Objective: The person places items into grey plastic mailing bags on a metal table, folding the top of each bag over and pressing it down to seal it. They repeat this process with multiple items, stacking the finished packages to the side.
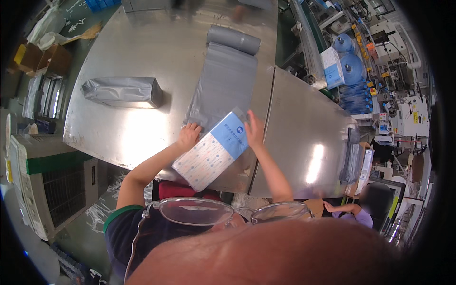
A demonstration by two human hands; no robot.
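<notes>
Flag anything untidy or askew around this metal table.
Loose white scraps litter the green floor beside the boxy white-and-green machine, looking unswept. The rectangular blue-and-white patterned pack sits askew to the unrolled grey plastic sheet, but the right hand is on it.

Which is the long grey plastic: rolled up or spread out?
Partly both: the grey plastic ends in a thick roll at the far side, while the rest lies spread across the metal table, reaching the left hand.

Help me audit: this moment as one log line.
left hand: at grey film; right hand: at patterned box; wrapped package: on metal table
</notes>
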